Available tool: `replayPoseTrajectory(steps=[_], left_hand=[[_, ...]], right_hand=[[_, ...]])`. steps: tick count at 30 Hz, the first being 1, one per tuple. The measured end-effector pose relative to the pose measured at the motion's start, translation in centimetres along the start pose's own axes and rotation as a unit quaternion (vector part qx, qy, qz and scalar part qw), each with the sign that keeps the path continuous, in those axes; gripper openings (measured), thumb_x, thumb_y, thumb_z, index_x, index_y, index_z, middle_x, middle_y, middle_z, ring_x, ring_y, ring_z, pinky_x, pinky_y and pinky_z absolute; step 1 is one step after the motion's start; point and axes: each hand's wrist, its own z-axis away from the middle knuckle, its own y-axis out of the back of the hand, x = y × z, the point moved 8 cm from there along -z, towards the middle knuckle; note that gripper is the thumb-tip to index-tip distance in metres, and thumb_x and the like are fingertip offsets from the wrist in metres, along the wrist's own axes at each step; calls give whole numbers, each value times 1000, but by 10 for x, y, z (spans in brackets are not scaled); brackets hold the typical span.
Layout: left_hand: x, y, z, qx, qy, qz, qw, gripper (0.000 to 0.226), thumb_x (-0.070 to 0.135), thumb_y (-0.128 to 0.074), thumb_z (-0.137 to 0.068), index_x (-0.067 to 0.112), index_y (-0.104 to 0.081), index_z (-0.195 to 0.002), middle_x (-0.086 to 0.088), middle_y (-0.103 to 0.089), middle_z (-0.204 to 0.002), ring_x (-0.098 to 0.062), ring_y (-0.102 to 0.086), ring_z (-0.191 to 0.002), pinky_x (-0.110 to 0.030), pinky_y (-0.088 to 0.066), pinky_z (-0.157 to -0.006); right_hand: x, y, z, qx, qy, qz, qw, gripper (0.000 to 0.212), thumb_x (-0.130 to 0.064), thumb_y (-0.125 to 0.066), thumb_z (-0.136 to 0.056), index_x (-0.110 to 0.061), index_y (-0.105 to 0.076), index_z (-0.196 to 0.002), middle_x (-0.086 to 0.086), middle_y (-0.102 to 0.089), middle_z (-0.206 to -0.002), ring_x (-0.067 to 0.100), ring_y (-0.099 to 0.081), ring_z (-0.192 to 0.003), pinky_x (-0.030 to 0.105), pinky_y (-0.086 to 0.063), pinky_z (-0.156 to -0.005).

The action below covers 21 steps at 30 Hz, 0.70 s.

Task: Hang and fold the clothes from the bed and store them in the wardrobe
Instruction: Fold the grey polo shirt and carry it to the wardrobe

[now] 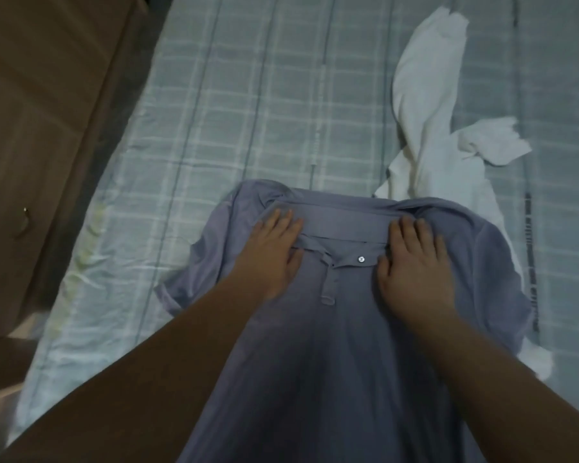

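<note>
A grey-blue polo shirt [331,345] lies face up on the bed [248,111], collar away from me, its placket button showing. My left hand [271,252] rests flat on the shirt at the left end of the collar, fingers straight. My right hand [411,259] lies flat at the right end of the collar, fingers spread. Both hands press the cloth and grip nothing. A white garment [425,105] lies crumpled beyond the shirt on the right, partly under it.
The bed has a pale blue checked sheet. A brown wooden wardrobe or cabinet [47,128] with a small metal handle [25,212] stands along the bed's left side. A dark patterned stripe runs down the sheet at the right.
</note>
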Motion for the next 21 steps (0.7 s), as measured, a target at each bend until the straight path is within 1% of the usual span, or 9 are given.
replayPoseTrajectory(steps=[3,7,9,11,13,14,17,19,21], left_hand=[[-7,28,21,55,3,113,992,50,13,-54,-94,0,-48,-142,-22,-45,-148,-40,-32,-143,-45,-21,-122],[-42,63,68,128,47,115,984,52,-2,-60,-77,3,-59,-129,-17,-58,-132,-36,-46,-129,-32,-25,-117],[-72,74,95,156,100,80,979,46,-1,-64,-74,3,-62,-121,-18,-60,-119,-39,-53,-114,-39,-36,-105],[-115,77,123,164,209,92,960,41,4,-68,-76,5,-61,-117,-16,-59,-112,-37,-53,-106,-39,-39,-95],[-150,70,143,137,297,160,931,43,17,-75,-77,7,-59,-115,-14,-56,-109,-33,-53,-105,-38,-40,-90],[-158,62,147,99,304,183,930,51,27,-81,-74,7,-58,-115,-13,-56,-109,-31,-53,-104,-38,-42,-88],[-149,49,150,3,206,137,969,69,48,-86,-63,13,-57,-115,-8,-54,-110,-26,-50,-101,-40,-44,-84],[-140,51,148,-1,137,44,990,55,46,-78,-72,16,-59,-113,-6,-56,-109,-28,-53,-99,-40,-45,-79],[-143,58,145,31,106,25,994,27,34,-66,-82,18,-61,-104,-4,-57,-102,-29,-55,-93,-42,-46,-76]], right_hand=[[-18,17,-3,21,-10,-21,1000,65,-29,-37,-84,-4,-44,-144,18,-38,-154,35,-28,-145,55,-15,-119],[-92,37,6,68,73,-134,986,54,-14,-51,-81,-1,-54,-133,21,-47,-146,39,-38,-140,55,-24,-117],[-139,32,15,56,116,-209,969,45,-5,-57,-82,0,-60,-126,22,-53,-139,39,-45,-133,51,-33,-114],[-184,19,23,15,141,-259,955,32,-3,-56,-86,-2,-64,-117,18,-62,-123,37,-54,-119,43,-40,-107],[-221,1,24,-34,129,-289,948,25,-4,-55,-89,-6,-65,-111,16,-64,-108,35,-57,-105,40,-44,-96],[-235,-8,23,-53,115,-294,947,24,-5,-54,-89,-8,-65,-110,16,-64,-105,34,-57,-103,41,-46,-92],[-260,-31,17,-102,42,-272,956,18,-14,-50,-91,-15,-64,-102,12,-65,-101,33,-58,-99,39,-48,-79],[-267,-38,14,-120,-3,-247,961,14,-23,-50,-93,-17,-61,-99,9,-65,-100,30,-60,-95,36,-47,-74],[-276,-36,9,-127,-14,-239,963,14,-26,-54,-94,-16,-62,-99,9,-66,-100,29,-61,-95,37,-49,-79]])
